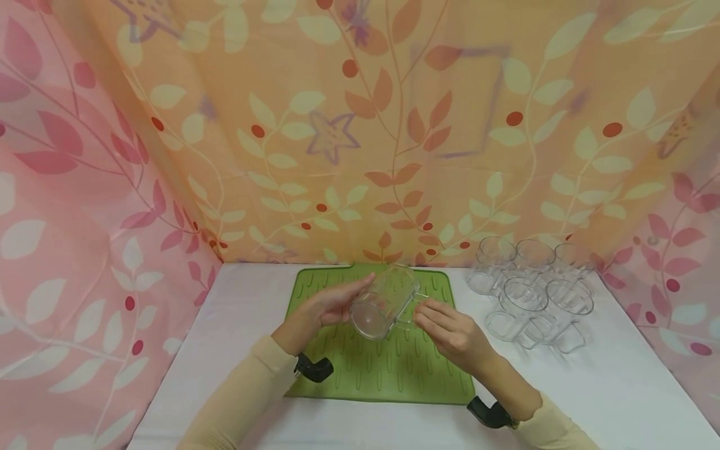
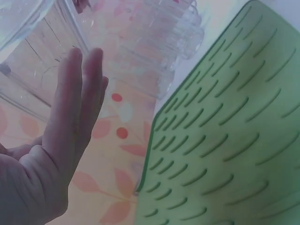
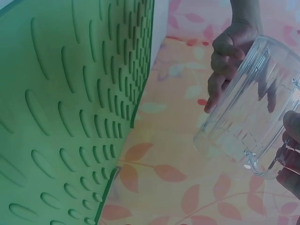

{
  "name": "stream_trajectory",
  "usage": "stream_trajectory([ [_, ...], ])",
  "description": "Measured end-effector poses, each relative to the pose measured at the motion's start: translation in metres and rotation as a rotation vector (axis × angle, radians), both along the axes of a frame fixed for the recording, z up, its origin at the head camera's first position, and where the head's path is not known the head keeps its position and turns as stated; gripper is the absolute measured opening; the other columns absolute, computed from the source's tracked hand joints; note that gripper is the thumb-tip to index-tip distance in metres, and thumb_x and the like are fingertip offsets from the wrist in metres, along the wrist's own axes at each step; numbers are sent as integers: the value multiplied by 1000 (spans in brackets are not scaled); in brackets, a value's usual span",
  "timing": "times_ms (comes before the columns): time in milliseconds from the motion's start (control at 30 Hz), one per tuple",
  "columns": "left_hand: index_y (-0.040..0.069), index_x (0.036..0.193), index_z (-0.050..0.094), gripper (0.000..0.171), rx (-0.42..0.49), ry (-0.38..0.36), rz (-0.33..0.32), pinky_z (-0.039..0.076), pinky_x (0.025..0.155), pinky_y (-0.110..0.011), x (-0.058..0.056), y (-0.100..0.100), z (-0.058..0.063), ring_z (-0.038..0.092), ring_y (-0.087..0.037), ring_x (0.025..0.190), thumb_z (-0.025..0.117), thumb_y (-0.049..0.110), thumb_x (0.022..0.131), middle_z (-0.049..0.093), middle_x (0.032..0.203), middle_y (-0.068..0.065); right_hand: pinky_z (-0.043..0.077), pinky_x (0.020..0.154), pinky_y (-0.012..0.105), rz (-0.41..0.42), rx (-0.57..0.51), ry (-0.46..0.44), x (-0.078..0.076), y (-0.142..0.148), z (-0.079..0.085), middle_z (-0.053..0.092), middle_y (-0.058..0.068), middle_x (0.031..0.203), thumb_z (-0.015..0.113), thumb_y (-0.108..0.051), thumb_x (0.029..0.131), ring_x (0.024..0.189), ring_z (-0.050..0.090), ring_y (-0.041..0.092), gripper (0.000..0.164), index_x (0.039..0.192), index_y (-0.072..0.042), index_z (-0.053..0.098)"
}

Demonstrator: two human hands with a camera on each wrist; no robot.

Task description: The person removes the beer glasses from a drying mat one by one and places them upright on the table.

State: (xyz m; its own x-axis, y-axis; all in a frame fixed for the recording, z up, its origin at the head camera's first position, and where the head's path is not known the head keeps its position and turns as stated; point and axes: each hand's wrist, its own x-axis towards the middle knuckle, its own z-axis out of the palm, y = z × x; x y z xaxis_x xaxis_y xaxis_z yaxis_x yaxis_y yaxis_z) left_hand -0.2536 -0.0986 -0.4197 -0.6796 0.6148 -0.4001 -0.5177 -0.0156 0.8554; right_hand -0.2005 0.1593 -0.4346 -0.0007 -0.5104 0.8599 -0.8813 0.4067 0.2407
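Note:
A clear glass mug (image 1: 385,303) is held tilted above the green mat, its round base toward me and its mouth away. My right hand (image 1: 452,331) pinches the mug's handle from the right. On the opposite side, my left hand (image 1: 337,301) lies against the mug's wall. In the left wrist view, the left hand's fingers (image 2: 70,93) are straight beside the glass (image 2: 33,61). The right wrist view shows the handle (image 3: 262,168) by the right fingertips (image 3: 293,126), and part of the left hand (image 3: 229,51) through the glass.
The green ribbed drying mat (image 1: 337,375) lies on a white-covered table (image 1: 225,350). Several clear glass mugs (image 1: 525,294) stand close together at the right. A leaf-patterned curtain (image 1: 360,156) rises behind the table, with pink patterned cloth (image 1: 84,250) at the sides.

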Motion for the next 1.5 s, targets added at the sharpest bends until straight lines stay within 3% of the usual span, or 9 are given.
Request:
stream_trajectory([
  [133, -1, 149, 30, 72, -11, -31, -26, 61, 77, -29, 0, 2, -1, 72, -13, 88, 39, 52, 101, 68, 117, -16, 61, 72, 34, -8, 8, 9, 0, 0, -1, 75, 11, 87, 50, -4, 100, 81, 72, 26, 26, 93, 0, 75],
  [233, 2, 148, 31, 72, -21, -48, -29, 62, 74, -29, 0, 4, -2, 72, -15, 86, 40, 54, 100, 64, 122, -19, 61, 72, 34, -16, 12, 21, 0, 0, -2, 76, 11, 87, 50, -3, 100, 81, 72, 26, 26, 93, 0, 75],
  [400, -3, 141, 37, 71, -26, -72, -32, 61, 64, -24, 1, 6, -4, 72, -13, 76, 39, 54, 99, 69, 94, -3, 61, 71, 35, -25, 13, 37, 1, 0, -2, 76, 11, 86, 50, -3, 100, 80, 72, 26, 26, 92, 0, 75],
  [567, -1, 128, 44, 61, -4, -82, -30, 60, 61, -23, 1, 7, -5, 72, -11, 71, 39, 52, 100, 70, 83, 2, 61, 71, 35, -22, 11, 43, 1, 0, -2, 76, 11, 86, 50, -3, 99, 79, 72, 26, 27, 90, 1, 75],
  [667, 4, 134, 39, 56, 9, -78, -24, 60, 60, -23, 0, 8, -6, 71, -10, 70, 39, 49, 101, 69, 82, 1, 61, 71, 35, -20, 13, 42, 1, 0, -3, 76, 11, 86, 50, -3, 99, 79, 72, 26, 27, 90, 1, 75],
  [867, 14, 150, 20, 63, 18, -64, -12, 60, 61, -23, 0, 8, -5, 70, -9, 70, 40, 47, 100, 68, 86, 0, 61, 72, 35, -28, 15, 27, 1, 0, -2, 76, 11, 86, 50, -4, 100, 80, 73, 25, 27, 91, 0, 75],
  [1133, -2, 141, 31, 67, 4, -69, 1, 61, 64, -25, 2, 7, -3, 70, -11, 73, 41, 50, 99, 67, 87, 0, 61, 76, 35, -27, 5, -82, 3, -2, 0, 75, 9, 90, 50, -10, 101, 83, 71, 25, 26, 92, -3, 74],
  [1367, -4, 143, 31, 67, -5, -58, 24, 61, 64, -26, 3, 7, -2, 71, -11, 74, 40, 47, 100, 69, 88, -2, 61, 75, 36, -15, 0, -134, 5, -1, 3, 74, 9, 91, 51, -15, 102, 85, 71, 27, 27, 94, -5, 74],
  [1500, -2, 145, 29, 67, 0, -42, 29, 62, 67, -27, 4, 7, -2, 71, -13, 78, 41, 45, 100, 69, 95, -5, 60, 82, 33, -5, 10, -181, 6, 1, 5, 74, 9, 93, 53, -21, 101, 88, 71, 27, 27, 96, -5, 74],
])
